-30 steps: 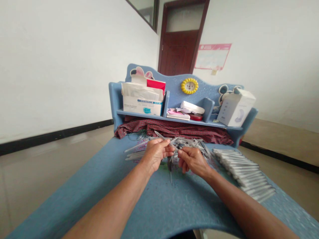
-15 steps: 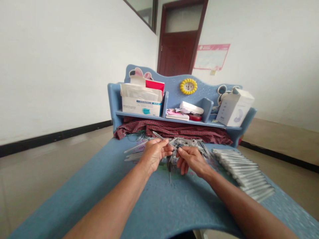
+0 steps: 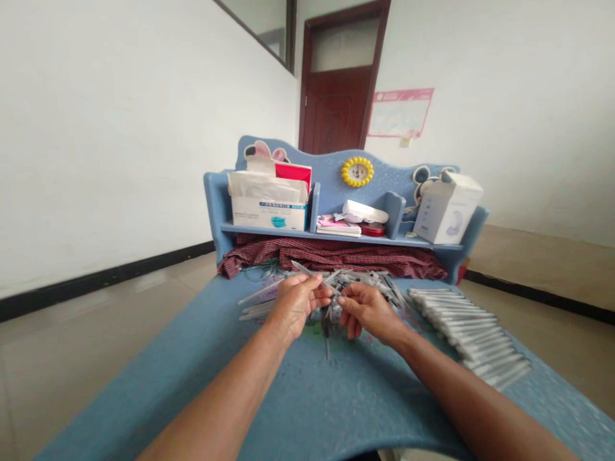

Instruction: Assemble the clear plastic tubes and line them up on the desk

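Observation:
My left hand (image 3: 298, 302) is closed round a slim translucent pen barrel (image 3: 302, 267), whose pointed end sticks out up and to the left. At the barrel's lower right end, my right hand (image 3: 369, 312) is pinched shut. A small part between its fingertips is too hidden to make out. Behind and under both hands spreads a loose pile of clear and dark pen parts (image 3: 379, 279). To the left of my left hand lie several separate clear barrels (image 3: 257, 312). One thin piece (image 3: 327, 349) points toward me below the hands.
Neatly lined-up pens (image 3: 473, 330) lie at the right of the blue table (image 3: 192, 384). A checked cloth (image 3: 269, 251) is bunched below the shelf (image 3: 269, 230) at the back. The shelf carries a mask box (image 3: 269, 211), papers (image 3: 339, 227), a red tin (image 3: 373, 229) and a white box (image 3: 449, 208).
The view has shifted a little. Both hands keep close together at the barrel; the dark part seen earlier at my right fingertips is now mostly hidden.

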Available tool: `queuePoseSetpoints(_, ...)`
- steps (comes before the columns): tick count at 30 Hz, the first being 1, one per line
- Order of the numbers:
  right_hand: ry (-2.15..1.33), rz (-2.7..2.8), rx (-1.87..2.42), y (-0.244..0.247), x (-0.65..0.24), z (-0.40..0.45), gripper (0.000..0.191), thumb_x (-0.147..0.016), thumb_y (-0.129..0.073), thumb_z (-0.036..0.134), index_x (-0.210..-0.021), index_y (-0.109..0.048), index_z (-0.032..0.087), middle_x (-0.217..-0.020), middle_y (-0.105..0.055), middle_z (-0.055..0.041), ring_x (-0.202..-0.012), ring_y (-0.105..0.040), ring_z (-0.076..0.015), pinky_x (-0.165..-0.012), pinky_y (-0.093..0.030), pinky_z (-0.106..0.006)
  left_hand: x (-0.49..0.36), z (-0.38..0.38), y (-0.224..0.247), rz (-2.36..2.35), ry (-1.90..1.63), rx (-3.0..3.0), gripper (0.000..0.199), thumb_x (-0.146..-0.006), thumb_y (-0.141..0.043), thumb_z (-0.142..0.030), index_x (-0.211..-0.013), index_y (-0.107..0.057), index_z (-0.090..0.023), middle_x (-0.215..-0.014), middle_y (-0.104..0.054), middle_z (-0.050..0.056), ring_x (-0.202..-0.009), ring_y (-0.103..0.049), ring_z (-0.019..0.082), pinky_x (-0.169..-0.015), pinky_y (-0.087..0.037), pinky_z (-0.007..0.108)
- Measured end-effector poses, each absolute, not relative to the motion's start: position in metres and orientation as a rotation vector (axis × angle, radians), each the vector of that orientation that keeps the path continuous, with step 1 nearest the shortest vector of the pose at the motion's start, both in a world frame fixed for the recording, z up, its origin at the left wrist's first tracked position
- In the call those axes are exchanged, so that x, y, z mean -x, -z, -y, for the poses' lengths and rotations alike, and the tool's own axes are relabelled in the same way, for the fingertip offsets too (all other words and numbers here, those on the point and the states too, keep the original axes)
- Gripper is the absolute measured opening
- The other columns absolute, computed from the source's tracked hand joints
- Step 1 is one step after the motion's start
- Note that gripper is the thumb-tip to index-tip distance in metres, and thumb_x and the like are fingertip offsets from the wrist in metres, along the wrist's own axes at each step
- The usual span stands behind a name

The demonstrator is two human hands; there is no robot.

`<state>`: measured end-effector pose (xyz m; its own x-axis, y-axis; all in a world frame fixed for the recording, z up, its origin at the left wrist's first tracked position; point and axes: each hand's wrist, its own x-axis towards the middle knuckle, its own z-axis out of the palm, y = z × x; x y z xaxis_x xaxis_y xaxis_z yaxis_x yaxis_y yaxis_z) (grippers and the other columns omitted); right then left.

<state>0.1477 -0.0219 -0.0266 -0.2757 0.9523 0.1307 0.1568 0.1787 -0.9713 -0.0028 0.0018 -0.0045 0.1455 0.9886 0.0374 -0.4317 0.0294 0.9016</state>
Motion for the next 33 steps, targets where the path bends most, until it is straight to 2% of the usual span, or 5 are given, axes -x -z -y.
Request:
queuePoseSetpoints(4, -1.327, 1.607, 1.076, 0.025, -0.148, 0.022, 0.041, -0.077, -0.043, 0.056, -0.078, -0.048, 0.015, -0.05, -0.059, 0.001, -0.032, -0.054, -0.0121, -0.028, -0.036, -0.017, 0.003, -0.001, 0.003, -0.778, -1.266, -0.957, 0.005, -0.074, -0.056, -0.009, -0.072, -0.051, -0.01, -0.057, -0.062, 0.005, -0.049, -0.061, 0.013, -0.048, -0.05, 0.023)
queuePoseSetpoints(10, -1.291, 1.566, 1.037, 0.024, -0.149, 0.021, 0.036, -0.073, -0.054, 0.051, -0.077, -0.044, 0.017, -0.049, -0.06, 0.0025, -0.03, -0.052, -0.011, -0.027, -0.034, -0.016, 0.002, -0.002, 0.003, -0.769, -1.266, -0.962, 0.007, -0.074, -0.056, -0.009, -0.071, -0.05, -0.011, -0.057, -0.062, 0.004, -0.05, -0.061, 0.013, -0.049, -0.051, 0.023)
queuePoseSetpoints(22, -1.894, 1.406, 0.709, 0.016, -0.165, 0.019, 0.028, -0.082, -0.042, 0.04, -0.075, -0.048, 0.014, -0.053, -0.065, -0.0051, -0.034, -0.057, -0.0155, -0.029, -0.04, -0.02, 0.009, 0.0, -0.006, -0.558, -1.14, -1.088, 0.007, -0.075, -0.057, -0.012, -0.082, -0.057, -0.01, -0.07, -0.065, 0.006, -0.058, -0.062, 0.013, -0.056, -0.051, 0.023)
queuePoseSetpoints(29, -1.976, 1.41, 0.618, 0.017, -0.168, 0.018, 0.029, -0.085, -0.038, 0.039, -0.075, -0.048, 0.014, -0.053, -0.066, -0.0054, -0.034, -0.057, -0.0157, -0.03, -0.04, -0.02, 0.01, 0.002, -0.01, -0.523, -1.115, -1.109, 0.012, -0.074, -0.059, -0.014, -0.086, -0.059, -0.01, -0.074, -0.065, 0.007, -0.059, -0.062, 0.013, -0.054, -0.051, 0.023)
queuePoseSetpoints(33, -1.858, 1.41, 0.657, 0.017, -0.164, 0.019, 0.03, -0.083, -0.043, 0.043, -0.074, -0.048, 0.014, -0.053, -0.065, -0.0045, -0.034, -0.056, -0.0147, -0.029, -0.039, -0.019, 0.007, 0.0, -0.009, -0.661, -1.21, -0.982, 0.012, -0.075, -0.06, -0.019, -0.083, -0.058, -0.01, -0.066, -0.063, 0.005, -0.052, -0.06, 0.011, -0.046, -0.049, 0.02)
